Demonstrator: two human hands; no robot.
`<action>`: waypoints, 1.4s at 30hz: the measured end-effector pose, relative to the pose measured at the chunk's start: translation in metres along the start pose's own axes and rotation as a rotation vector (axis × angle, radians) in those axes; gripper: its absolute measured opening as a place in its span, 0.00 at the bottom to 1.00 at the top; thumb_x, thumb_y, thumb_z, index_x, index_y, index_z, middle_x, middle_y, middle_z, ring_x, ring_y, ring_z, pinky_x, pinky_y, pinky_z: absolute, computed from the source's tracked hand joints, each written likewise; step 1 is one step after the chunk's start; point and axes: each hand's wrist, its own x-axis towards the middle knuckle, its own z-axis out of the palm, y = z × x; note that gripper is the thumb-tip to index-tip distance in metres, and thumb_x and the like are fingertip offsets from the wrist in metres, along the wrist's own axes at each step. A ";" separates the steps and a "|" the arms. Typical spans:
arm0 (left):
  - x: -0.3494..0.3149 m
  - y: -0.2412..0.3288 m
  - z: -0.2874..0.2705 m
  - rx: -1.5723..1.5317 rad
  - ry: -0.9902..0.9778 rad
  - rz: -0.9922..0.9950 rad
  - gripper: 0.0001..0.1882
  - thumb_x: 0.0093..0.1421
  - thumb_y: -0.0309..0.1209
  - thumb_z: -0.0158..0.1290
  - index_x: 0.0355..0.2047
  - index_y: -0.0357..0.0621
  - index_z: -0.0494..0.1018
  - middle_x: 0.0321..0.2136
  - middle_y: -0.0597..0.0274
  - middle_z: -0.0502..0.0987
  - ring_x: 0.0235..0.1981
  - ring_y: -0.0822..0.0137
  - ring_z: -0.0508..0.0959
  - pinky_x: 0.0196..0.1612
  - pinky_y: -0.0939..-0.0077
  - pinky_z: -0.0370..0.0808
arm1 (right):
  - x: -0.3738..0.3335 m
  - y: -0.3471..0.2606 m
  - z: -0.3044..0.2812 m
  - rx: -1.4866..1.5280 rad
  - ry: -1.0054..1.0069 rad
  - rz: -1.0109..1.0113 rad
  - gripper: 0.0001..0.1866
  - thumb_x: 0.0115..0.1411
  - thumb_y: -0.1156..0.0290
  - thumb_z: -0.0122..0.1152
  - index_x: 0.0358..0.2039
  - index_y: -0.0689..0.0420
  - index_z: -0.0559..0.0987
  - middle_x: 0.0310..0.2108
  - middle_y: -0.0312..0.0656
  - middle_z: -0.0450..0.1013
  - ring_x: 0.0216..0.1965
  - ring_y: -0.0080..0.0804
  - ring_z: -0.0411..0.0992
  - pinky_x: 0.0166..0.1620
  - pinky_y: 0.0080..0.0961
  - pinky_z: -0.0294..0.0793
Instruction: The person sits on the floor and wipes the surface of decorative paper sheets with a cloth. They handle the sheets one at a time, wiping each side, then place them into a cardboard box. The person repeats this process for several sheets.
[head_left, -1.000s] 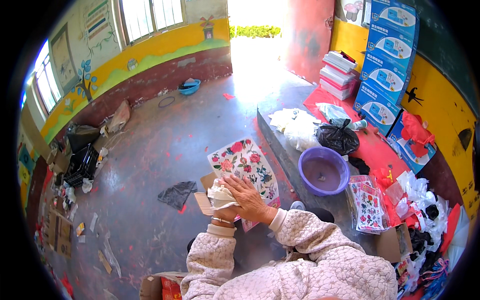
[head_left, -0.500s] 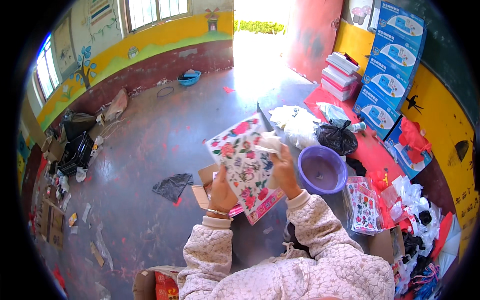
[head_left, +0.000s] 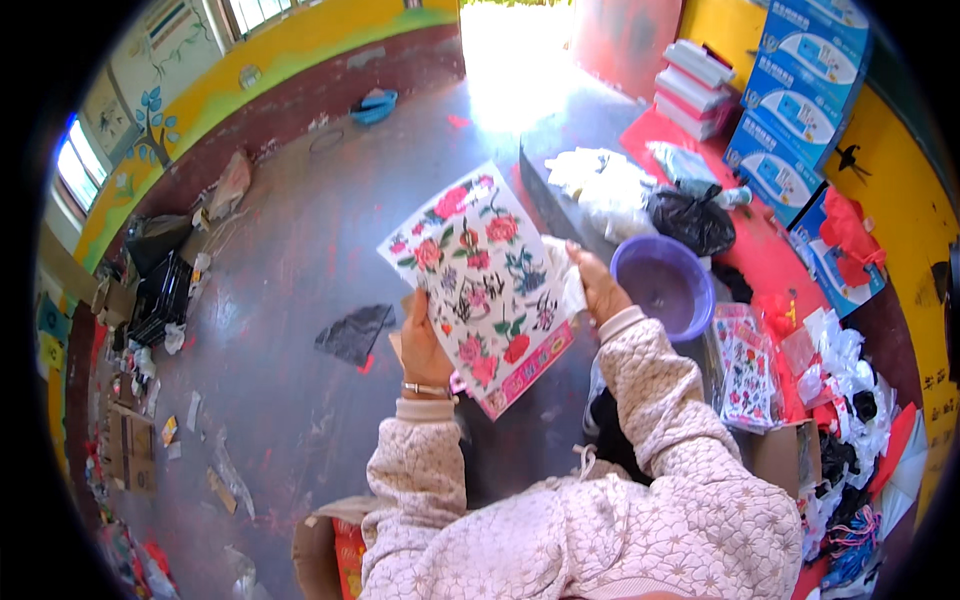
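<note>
A white sheet of flower stickers (head_left: 470, 285), printed with red and pink roses and a pink strip along its lower edge, is held up at a tilt in front of me. My left hand (head_left: 426, 348) grips its lower left edge, thumb on the printed face and the other fingers hidden behind. At the opposite edge, my right hand (head_left: 600, 288) is closed on a crumpled white cloth (head_left: 568, 280), which lies against the sheet's right side. Part of a cardboard box (head_left: 397, 345) peeks out behind the left hand; the sheet covers most of it.
A purple basin (head_left: 700, 325) stands right of my right hand. Beyond it are a black plastic bag (head_left: 690, 220) and white bags (head_left: 600, 185). Bagged flower sheets (head_left: 745, 375) lie nearby on the right. An open carton (head_left: 316, 560) is by my left elbow; blue boxes (head_left: 785, 125) are stacked far right.
The white cloth has shifted from the sheet's upper right face to its right edge, along with my right hand. My left hand keeps its hold. The view has tilted downward.
</note>
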 end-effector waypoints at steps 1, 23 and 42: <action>0.000 -0.002 -0.011 0.247 0.024 0.116 0.20 0.64 0.37 0.37 0.52 0.39 0.59 0.49 0.58 0.67 0.48 0.65 0.69 0.50 0.68 0.67 | 0.000 0.002 0.005 0.035 -0.047 -0.012 0.27 0.64 0.54 0.32 0.51 0.64 0.63 0.45 0.52 0.69 0.45 0.45 0.69 0.50 0.43 0.67; -0.012 -0.014 -0.038 -0.079 0.102 -0.452 0.21 0.60 0.36 0.44 0.51 0.38 0.60 0.46 0.53 0.70 0.45 0.60 0.72 0.48 0.62 0.71 | -0.052 -0.007 0.050 0.059 0.026 0.103 0.13 0.58 0.75 0.48 0.43 0.63 0.66 0.34 0.50 0.72 0.32 0.42 0.75 0.35 0.42 0.77; -0.008 -0.020 -0.053 0.073 0.315 -0.290 0.14 0.61 0.27 0.42 0.46 0.36 0.64 0.41 0.53 0.73 0.41 0.61 0.75 0.45 0.63 0.72 | -0.069 -0.020 0.061 -0.698 0.606 -0.401 0.19 0.61 0.57 0.46 0.40 0.61 0.69 0.29 0.43 0.72 0.25 0.29 0.70 0.29 0.24 0.72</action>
